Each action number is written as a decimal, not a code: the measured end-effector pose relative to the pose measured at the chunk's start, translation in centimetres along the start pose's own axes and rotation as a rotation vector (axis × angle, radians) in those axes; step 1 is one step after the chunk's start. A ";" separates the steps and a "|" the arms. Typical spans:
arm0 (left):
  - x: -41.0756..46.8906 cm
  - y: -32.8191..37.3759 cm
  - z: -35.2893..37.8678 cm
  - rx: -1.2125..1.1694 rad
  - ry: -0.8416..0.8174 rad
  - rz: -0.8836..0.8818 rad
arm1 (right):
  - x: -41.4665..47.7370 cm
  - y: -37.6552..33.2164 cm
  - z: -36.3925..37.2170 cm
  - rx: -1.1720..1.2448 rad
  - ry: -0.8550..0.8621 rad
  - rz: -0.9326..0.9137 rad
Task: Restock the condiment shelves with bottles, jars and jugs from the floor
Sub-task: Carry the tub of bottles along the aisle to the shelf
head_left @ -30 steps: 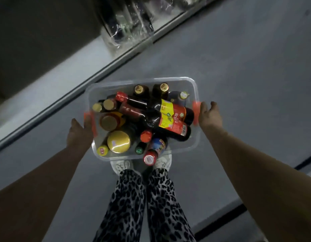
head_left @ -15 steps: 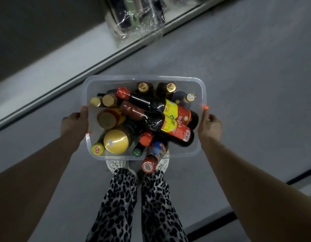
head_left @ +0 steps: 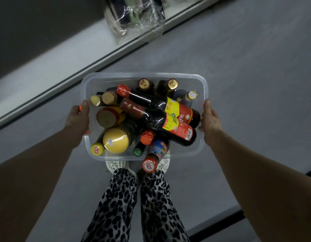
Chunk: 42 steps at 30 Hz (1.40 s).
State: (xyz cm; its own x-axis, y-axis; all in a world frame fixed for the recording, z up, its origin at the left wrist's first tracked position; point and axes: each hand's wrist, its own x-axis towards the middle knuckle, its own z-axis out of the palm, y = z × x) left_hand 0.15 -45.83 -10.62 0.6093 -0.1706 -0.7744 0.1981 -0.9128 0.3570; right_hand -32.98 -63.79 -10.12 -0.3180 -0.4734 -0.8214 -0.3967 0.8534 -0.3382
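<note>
Grey floor (head_left: 247,75), dim aisle, low white shelf (head_left: 55,72) at left with a wrapped pack (head_left: 133,18) on it. Loaded clear tub (head_left: 144,74) is held over the shoes (head_left: 116,165), with the left hand (head_left: 78,117) and right hand (head_left: 211,119) each clamped on a short end, thumb at the rim, fingers hidden under the side. Risks as I judge them: the load is heaped loose, two big bottles (head_left: 168,119) lie across the pile and a red-capped bottle (head_left: 155,154) leans out over the near rim, so a tilt or jolt could tip it onto the shoes; thin walls may flex and slip the grip.
</note>
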 end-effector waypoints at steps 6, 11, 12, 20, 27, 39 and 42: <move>-2.1 -1.4 -0.7 -0.028 -0.011 -0.027 | -1.5 1.7 -0.8 0.024 0.035 -0.007; -5.7 -4.1 -1.9 0.009 -0.005 -0.115 | -4.9 4.5 -2.9 0.008 0.057 0.013; -6.6 -4.7 -2.3 0.020 -0.005 -0.132 | -5.7 5.2 -3.5 0.008 0.055 0.025; -16.1 -6.3 -7.3 0.054 0.016 -0.215 | -15.0 6.2 -7.9 -0.090 0.055 0.079; -24.2 -4.0 -13.3 0.032 0.035 -0.221 | -23.8 3.1 -12.0 -0.171 0.010 0.086; -38.2 0.4 -24.1 0.134 0.096 -0.096 | -39.7 -3.6 -19.4 -0.340 0.022 -0.099; -40.8 0.3 -25.0 0.056 0.116 -0.062 | -41.5 -3.7 -20.6 -0.338 0.002 -0.128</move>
State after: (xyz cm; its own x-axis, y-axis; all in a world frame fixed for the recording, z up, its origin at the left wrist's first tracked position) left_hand -5.40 -29.88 34.15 0.6824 -0.0725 -0.7274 0.1969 -0.9401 0.2784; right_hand -36.07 -51.80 34.74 -0.2490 -0.5730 -0.7808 -0.6955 0.6668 -0.2676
